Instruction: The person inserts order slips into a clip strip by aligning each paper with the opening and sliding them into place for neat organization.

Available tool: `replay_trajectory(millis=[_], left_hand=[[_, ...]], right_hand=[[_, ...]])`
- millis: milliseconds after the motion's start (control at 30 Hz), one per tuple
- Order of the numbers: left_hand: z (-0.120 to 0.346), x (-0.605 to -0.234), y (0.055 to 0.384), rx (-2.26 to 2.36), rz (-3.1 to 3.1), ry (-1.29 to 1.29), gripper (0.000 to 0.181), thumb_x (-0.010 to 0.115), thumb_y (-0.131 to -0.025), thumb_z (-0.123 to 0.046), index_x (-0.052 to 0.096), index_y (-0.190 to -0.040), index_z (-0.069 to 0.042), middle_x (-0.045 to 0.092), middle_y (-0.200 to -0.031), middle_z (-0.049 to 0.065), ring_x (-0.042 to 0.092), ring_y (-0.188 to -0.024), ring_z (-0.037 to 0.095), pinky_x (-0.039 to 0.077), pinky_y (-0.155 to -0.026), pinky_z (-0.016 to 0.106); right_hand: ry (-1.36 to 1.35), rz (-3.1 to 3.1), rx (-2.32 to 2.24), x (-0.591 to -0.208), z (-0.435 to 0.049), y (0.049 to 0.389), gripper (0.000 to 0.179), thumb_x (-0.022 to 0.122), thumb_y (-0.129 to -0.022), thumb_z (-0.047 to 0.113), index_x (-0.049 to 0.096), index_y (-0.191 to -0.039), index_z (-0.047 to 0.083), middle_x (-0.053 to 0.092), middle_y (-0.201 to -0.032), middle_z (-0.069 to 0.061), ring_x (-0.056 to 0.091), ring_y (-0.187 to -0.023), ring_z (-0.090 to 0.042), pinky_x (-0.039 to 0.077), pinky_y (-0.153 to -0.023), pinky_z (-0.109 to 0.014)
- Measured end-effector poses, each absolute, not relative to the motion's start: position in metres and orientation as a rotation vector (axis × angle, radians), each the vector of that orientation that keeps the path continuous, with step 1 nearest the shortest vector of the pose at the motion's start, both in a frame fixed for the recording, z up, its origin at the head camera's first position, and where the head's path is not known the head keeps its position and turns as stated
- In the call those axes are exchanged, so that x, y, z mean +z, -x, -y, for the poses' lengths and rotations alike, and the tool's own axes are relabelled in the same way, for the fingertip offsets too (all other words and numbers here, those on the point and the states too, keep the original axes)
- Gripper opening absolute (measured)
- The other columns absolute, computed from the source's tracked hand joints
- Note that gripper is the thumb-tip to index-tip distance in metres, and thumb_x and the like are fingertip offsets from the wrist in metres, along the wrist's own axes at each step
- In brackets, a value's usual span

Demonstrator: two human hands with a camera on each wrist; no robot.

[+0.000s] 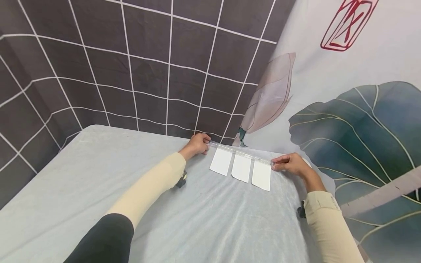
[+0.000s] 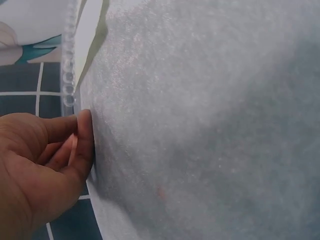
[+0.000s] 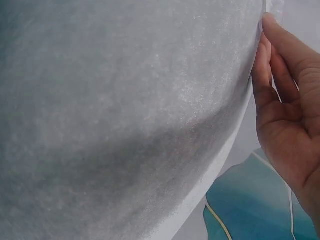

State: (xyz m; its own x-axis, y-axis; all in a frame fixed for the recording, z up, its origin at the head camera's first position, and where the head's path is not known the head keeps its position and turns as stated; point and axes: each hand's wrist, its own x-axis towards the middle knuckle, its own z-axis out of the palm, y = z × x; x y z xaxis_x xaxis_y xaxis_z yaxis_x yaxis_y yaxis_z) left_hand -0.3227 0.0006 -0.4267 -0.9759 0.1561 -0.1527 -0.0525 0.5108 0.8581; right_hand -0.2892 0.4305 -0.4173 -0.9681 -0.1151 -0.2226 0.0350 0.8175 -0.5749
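Observation:
A narrow clear plastic strip (image 1: pixel 242 153) with three white paper pieces (image 1: pixel 241 168) hanging side by side from it lies along the far edge of the cloth-covered table (image 1: pixel 197 226). My left hand (image 1: pixel 198 143) pinches the strip's left end between thumb and fingers. At the other end, my right hand (image 1: pixel 292 163) pinches the right tip. In the left wrist view, a row of round bumps runs along the clear strip (image 2: pixel 68 75), just beyond the left hand (image 2: pixel 45 170). The right wrist view catches only a bit of the strip above the right hand's fingertips (image 3: pixel 269 22).
Behind the table hangs a dark cloth with a white grid (image 1: pixel 148 73). To the right is a pale curtain (image 1: pixel 309 73) printed with large blue-green leaves and a red mark. The light grey table cover has soft folds.

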Motion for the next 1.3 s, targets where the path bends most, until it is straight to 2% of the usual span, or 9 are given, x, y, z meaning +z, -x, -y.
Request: replay_trajectory(millis=[100,267,367,533,800,1000,1100,1200,1300], left_hand=[[-0.002,-0.441,0.335,1.412,-2.602,-0.096,0.041,0.069,-0.094,0.012,0.074,-0.133,0.001,0.075,-0.128,0.018,0.073,-0.116,0.030,0.070,-0.072,0.023],[-0.001,-0.475,0.360,1.394,-2.675,-0.127,0.038,0.070,-0.086,0.009,0.075,-0.122,-0.003,0.074,-0.111,0.009,0.074,-0.104,0.026,0.064,-0.066,0.020],[0.000,-0.479,0.360,1.400,-2.666,-0.128,0.037,0.070,-0.088,0.008,0.073,-0.123,-0.003,0.072,-0.112,0.009,0.071,-0.111,0.028,0.063,-0.066,0.019],[0.001,-0.476,0.354,1.446,-2.643,-0.136,0.034,0.072,-0.089,0.011,0.070,-0.120,-0.002,0.068,-0.111,0.011,0.061,-0.125,0.036,0.063,-0.064,0.020],[0.003,-0.470,0.348,1.459,-2.681,-0.178,0.030,0.072,-0.086,0.013,0.068,-0.113,-0.002,0.068,-0.107,0.013,0.072,-0.090,0.022,0.066,-0.062,0.023],[0.004,-0.476,0.360,1.447,-2.654,-0.166,0.032,0.074,-0.089,0.011,0.068,-0.116,-0.004,0.068,-0.113,0.013,0.070,-0.093,0.022,0.063,-0.058,0.021],[0.005,-0.471,0.353,1.440,-2.679,-0.209,0.031,0.074,-0.088,0.010,0.069,-0.116,-0.004,0.070,-0.113,0.013,0.072,-0.094,0.023,0.066,-0.062,0.023],[0.005,-0.475,0.354,1.451,-2.701,-0.260,0.031,0.074,-0.087,0.010,0.070,-0.113,-0.004,0.071,-0.110,0.013,0.073,-0.086,0.020,0.066,-0.061,0.024],[0.002,-0.485,0.364,1.470,-2.706,-0.281,0.028,0.074,-0.087,0.011,0.071,-0.110,-0.005,0.071,-0.107,0.012,0.072,-0.075,0.015,0.063,-0.058,0.021]], right_hand=[[0.055,-2.754,-0.888,-0.419,-0.429,0.289,0.040,0.093,-0.095,0.026,0.085,-0.128,0.004,0.084,-0.130,-0.016,0.071,-0.107,-0.014,0.055,-0.088,-0.024],[0.063,-2.752,-0.897,-0.421,-0.425,0.288,0.040,0.093,-0.095,0.025,0.084,-0.127,0.002,0.084,-0.130,-0.017,0.070,-0.105,-0.011,0.056,-0.086,-0.023],[0.065,-2.758,-0.889,-0.421,-0.423,0.286,0.040,0.094,-0.094,0.024,0.084,-0.126,0.001,0.084,-0.129,-0.017,0.072,-0.107,-0.014,0.055,-0.087,-0.023],[0.045,-2.755,-0.878,-0.424,-0.422,0.287,0.039,0.093,-0.094,0.024,0.085,-0.126,0.003,0.083,-0.132,-0.019,0.074,-0.118,-0.028,0.055,-0.090,-0.026],[0.037,-2.729,-0.878,-0.423,-0.423,0.289,0.041,0.093,-0.096,0.027,0.084,-0.129,0.005,0.080,-0.138,-0.020,0.072,-0.126,-0.035,0.059,-0.098,-0.037],[0.042,-2.728,-0.890,-0.420,-0.422,0.292,0.043,0.093,-0.095,0.029,0.084,-0.129,0.005,0.080,-0.138,-0.020,0.072,-0.127,-0.036,0.059,-0.097,-0.033],[0.035,-2.732,-0.884,-0.421,-0.423,0.293,0.043,0.094,-0.095,0.030,0.085,-0.129,0.006,0.081,-0.138,-0.018,0.072,-0.128,-0.036,0.058,-0.095,-0.030],[0.036,-2.738,-0.874,-0.421,-0.427,0.291,0.043,0.094,-0.095,0.031,0.085,-0.129,0.006,0.082,-0.135,-0.016,0.073,-0.125,-0.030,0.057,-0.091,-0.026],[0.044,-2.739,-0.878,-0.418,-0.429,0.289,0.044,0.094,-0.094,0.029,0.084,-0.129,0.004,0.084,-0.132,-0.013,0.072,-0.112,-0.014,0.057,-0.087,-0.023]])
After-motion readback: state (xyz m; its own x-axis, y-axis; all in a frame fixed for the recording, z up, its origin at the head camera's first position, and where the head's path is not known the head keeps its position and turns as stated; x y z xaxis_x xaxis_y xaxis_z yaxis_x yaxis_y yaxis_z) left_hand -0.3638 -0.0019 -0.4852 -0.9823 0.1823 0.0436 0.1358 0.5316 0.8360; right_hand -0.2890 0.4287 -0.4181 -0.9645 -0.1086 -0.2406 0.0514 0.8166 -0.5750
